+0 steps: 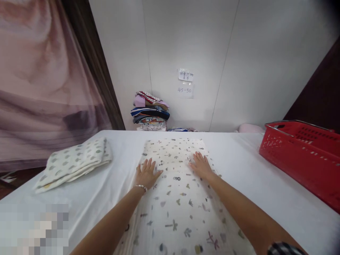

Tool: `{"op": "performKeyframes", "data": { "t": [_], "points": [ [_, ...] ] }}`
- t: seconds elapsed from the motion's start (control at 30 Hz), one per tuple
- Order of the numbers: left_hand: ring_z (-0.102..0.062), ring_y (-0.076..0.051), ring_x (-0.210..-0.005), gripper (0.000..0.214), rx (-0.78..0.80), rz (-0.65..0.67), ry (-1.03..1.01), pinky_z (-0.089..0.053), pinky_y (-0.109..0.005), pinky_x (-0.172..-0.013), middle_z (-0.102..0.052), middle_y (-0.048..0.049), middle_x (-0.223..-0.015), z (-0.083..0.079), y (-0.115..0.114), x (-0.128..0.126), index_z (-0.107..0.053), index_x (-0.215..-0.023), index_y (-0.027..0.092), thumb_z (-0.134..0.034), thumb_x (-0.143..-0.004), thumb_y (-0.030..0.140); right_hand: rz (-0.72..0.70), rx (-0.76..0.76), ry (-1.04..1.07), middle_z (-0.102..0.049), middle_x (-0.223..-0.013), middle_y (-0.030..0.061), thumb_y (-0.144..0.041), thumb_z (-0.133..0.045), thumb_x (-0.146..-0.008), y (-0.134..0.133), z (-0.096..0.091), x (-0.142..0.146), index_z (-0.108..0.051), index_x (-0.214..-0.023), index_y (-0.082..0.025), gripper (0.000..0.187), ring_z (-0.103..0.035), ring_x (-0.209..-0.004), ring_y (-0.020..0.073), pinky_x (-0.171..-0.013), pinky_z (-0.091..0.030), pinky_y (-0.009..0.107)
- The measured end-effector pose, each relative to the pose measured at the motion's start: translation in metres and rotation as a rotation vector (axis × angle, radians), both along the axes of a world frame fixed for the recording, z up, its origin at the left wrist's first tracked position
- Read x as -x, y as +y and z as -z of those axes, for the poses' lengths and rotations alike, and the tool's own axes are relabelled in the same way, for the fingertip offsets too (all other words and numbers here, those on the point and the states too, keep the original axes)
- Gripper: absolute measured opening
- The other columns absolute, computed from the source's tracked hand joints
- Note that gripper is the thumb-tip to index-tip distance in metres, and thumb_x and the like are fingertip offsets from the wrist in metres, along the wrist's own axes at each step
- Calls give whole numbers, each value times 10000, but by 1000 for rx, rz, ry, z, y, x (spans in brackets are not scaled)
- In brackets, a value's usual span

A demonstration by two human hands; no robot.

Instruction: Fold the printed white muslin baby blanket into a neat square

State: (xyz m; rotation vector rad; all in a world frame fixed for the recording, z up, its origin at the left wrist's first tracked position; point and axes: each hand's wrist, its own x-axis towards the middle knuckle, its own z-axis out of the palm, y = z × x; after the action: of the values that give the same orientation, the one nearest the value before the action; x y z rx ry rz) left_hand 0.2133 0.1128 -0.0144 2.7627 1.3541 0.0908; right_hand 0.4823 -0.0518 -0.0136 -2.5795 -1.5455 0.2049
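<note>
Cloth, white w/ small plant & figure prints, lies lengthwise on the white tabletop, mid-view; its near end runs out of frame at the bottom, so can't tell how far it goes. Some creases along the cloth's L side, nr the forearm. Checked blk/wht band on the R arm, at the near R of the cloth; sleeve or strap, can't tell. Bracelet on the L wrist, over the cloth's L edge.

L hand: palm down at the cloth's L edge, grip flat, fingers spread, nothing pinched. R hand: palm down at the cloth's R edge, a bit farther up, grip flat too, fingers fanned, nothing pinched. Middle of the cloth shows btwn them.

Towel, folded, white w/ grey-green prints, well L of the cloth, apart from it. Basket, red, well R of the cloth, partly cut off by the frame.

Pile of folded fabrics, mixed colours, beyond the cloth's far end, slightly L. Pink thing past the tabletop edge, far R of the cloth; mostly hidden. Two paper notes on the wall beyond the cloth, lower one reads "45-50". Curtain, pinkish, far L of the cloth.
</note>
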Motion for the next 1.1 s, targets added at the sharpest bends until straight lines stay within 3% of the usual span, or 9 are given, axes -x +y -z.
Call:
{"op": "performKeyframes", "data": {
  "t": [0.17, 0.3, 0.47, 0.6, 0.73, 0.87, 1.0, 1.1],
  "points": [
    [-81, -290, -1375, 869, 87, -85, -1, -98, -524, -1083, -127, -80, -1501, 15, 30, 5, -241, -1419, 154, -145, -770, 723, 127, 56, 3, -84, -1509, 91, -604, -111, -864, -1, 15, -29, -184, -1427, -100, 759, -17, -1376, 226, -1085, 12, 431],
    [-81, -289, -1375, 864, 86, -75, -14, -101, -520, -1085, -138, -75, -1501, 22, 33, 12, -256, -1415, 164, -160, -767, 727, 123, 58, 5, -94, -1507, 101, -614, -97, -857, -6, 23, -35, -191, -1425, -101, 772, -22, -1375, 238, -1083, 1, 442],
    [-103, -288, -1373, 820, 81, -152, 0, -88, -525, -1086, -188, -88, -1491, 11, 30, -6, -308, -1394, 169, -157, -788, 700, 101, 44, -22, -94, -1507, 106, -589, -149, -862, 16, 17, -39, -209, -1421, -94, 749, -19, -1376, 243, -1088, 4, 434],
    [-59, -256, -1381, 822, 31, -62, 9, -29, -477, -1107, -144, -68, -1502, 3, 47, -33, -296, -1398, 152, -157, -794, 691, 72, 0, -80, -134, -1500, 111, -557, -188, -867, 42, 17, -57, -249, -1404, -83, 719, -59, -1374, 242, -1093, -41, 426],
    [-43, -264, -1381, 849, 115, -143, 23, -60, -476, -1106, -103, -80, -1508, 9, 71, -37, -222, -1422, 144, -138, -785, 699, 140, -11, -93, -197, -1480, 136, -564, -181, -863, 47, 35, -82, -309, -1369, -79, 713, -121, -1358, 276, -1066, -128, 480],
    [-31, -259, -1382, 864, 160, -147, -4, -80, -483, -1103, -81, -67, -1511, 19, 79, -28, -200, -1428, 160, -120, -772, 716, 133, -29, -92, -202, -1478, 132, -588, -156, -853, 41, 49, -95, -321, -1359, -92, 727, -128, -1355, 285, -1053, -156, 498],
    [-71, -275, -1378, 829, 139, -169, -24, -115, -530, -1081, -136, -81, -1504, 14, 85, -38, -265, -1402, 168, -105, -786, 700, 122, -33, -101, -196, -1475, 149, -576, -162, -853, 57, 43, -95, -306, -1365, -81, 727, -115, -1354, 301, -1057, -142, 498],
    [-26, -268, -1382, 826, 72, -131, -17, -59, -511, -1095, -104, -72, -1510, 5, 99, -54, -260, -1407, 167, -132, -787, 699, 66, -64, -139, -175, -1483, 142, -549, -172, -861, 82, 33, -98, -279, -1373, -81, 702, -71, -1363, 287, -1072, -107, 471]
  ]
}}
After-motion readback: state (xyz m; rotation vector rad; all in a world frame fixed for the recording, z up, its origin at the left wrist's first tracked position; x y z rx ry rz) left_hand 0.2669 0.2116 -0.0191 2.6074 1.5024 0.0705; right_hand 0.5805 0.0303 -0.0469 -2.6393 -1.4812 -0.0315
